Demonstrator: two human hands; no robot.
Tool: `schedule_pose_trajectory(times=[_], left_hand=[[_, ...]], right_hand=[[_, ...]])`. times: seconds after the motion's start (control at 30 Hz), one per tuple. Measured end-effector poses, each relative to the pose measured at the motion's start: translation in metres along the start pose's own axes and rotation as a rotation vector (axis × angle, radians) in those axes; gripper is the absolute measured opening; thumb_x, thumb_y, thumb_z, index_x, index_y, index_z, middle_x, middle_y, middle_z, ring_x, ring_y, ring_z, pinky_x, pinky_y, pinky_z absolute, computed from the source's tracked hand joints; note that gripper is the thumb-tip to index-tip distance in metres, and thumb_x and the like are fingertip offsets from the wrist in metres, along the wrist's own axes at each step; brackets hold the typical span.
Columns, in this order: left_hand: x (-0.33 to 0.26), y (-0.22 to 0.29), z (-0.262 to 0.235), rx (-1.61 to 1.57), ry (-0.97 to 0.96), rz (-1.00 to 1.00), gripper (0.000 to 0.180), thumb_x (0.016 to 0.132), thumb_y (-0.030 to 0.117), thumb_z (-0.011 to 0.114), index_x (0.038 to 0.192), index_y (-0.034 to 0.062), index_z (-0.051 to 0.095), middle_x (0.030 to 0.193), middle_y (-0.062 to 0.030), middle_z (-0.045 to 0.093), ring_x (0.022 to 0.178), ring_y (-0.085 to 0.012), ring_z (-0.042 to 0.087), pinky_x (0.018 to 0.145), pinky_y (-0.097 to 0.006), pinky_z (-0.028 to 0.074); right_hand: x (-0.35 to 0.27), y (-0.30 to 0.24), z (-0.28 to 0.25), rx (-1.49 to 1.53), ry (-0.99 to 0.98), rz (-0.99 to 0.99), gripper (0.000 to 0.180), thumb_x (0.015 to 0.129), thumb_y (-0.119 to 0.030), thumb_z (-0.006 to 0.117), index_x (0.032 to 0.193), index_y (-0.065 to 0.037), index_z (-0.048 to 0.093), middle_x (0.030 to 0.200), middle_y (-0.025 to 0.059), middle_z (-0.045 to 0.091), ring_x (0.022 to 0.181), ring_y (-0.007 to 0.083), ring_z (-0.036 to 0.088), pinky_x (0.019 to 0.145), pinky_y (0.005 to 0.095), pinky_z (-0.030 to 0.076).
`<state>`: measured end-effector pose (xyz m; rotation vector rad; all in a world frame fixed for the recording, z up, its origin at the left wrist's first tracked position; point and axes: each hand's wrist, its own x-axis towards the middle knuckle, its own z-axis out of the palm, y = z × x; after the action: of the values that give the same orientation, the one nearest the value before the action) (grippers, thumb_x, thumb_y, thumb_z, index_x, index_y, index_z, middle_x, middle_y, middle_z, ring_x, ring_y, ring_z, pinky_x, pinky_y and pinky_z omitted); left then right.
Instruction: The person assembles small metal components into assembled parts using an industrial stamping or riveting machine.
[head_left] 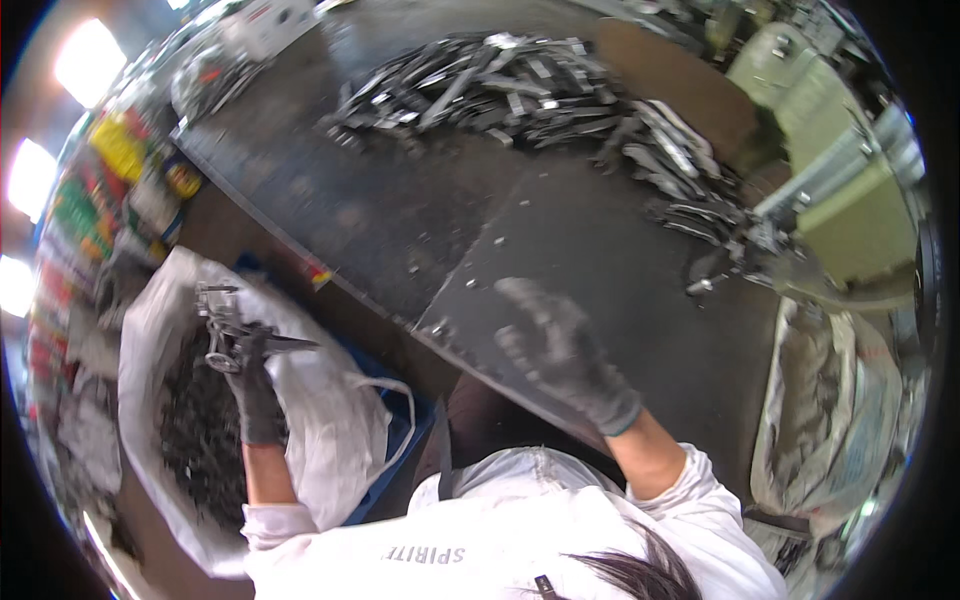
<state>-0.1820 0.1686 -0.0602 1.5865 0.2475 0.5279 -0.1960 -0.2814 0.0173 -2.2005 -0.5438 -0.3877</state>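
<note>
My left hand (pixel 252 385), in a dark grey glove, is closed on a bunch of metal parts (pixel 222 325). One of them has a ring-shaped end, and a dark pointed piece sticks out to the right; their exact kind is not clear. The hand is over the mouth of a big white sack (pixel 330 440), which holds many small dark grey pieces (pixel 195 430). My right hand (pixel 570 360), gloved the same way and slightly blurred, hovers over the near edge of the dark metal table (pixel 620 260). Its fingers are spread and nothing is in them.
A long heap of flat, shiny metal pieces (pixel 490 90) lies across the table's far side. A pale green machine (pixel 850 190) stands at the right, with another filled sack (pixel 830 410) below it. Colourful bags (pixel 85 220) line the left. A white box (pixel 268 28) sits at the far left.
</note>
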Motion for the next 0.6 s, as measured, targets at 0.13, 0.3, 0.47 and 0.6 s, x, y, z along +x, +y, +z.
schedule_pose_trajectory(times=[0.13,0.3,0.47,0.6], left_hand=[[-0.009,-0.024,-0.201,0.977,0.11,0.014,0.049,0.075,0.017,0.068,0.118,-0.0026,0.054,0.092,-0.0114,0.066,0.083,-0.0198,0.063,0.075,-0.032,0.05],[-0.03,0.005,-0.206,1.628,-0.779,-0.736,0.049,0.068,0.036,0.07,0.106,0.0058,0.065,0.106,-0.0237,0.062,0.101,-0.0361,0.059,0.084,-0.04,0.048],[0.041,0.061,-0.027,1.201,-0.389,0.199,0.041,0.08,0.023,0.063,0.118,0.0062,0.057,0.114,-0.0212,0.059,0.107,-0.0366,0.055,0.089,-0.041,0.046],[0.1,0.104,0.223,0.806,-0.653,0.676,0.043,0.083,0.02,0.062,0.123,0.0056,0.052,0.124,-0.0176,0.054,0.115,-0.0349,0.051,0.093,-0.039,0.044]], right_hand=[[-0.015,0.02,-0.017,0.12,-0.037,0.111,0.038,0.088,-0.024,0.059,0.117,0.0,0.056,0.113,0.0177,0.06,0.103,0.0324,0.059,0.088,0.038,0.047],[-0.017,0.04,-0.034,0.163,-0.063,0.339,0.039,0.086,-0.015,0.062,0.12,0.002,0.054,0.118,0.0174,0.057,0.106,0.0279,0.058,0.087,0.0343,0.049],[-0.01,0.068,-0.07,-0.168,-0.073,0.222,0.041,0.083,-0.014,0.061,0.121,0.001,0.053,0.119,0.0184,0.055,0.109,0.031,0.054,0.093,0.0391,0.044],[-0.026,0.108,-0.083,-0.468,-0.062,0.118,0.045,0.08,-0.018,0.062,0.12,-0.001,0.053,0.123,0.0194,0.05,0.115,0.0373,0.047,0.099,0.0456,0.037]])
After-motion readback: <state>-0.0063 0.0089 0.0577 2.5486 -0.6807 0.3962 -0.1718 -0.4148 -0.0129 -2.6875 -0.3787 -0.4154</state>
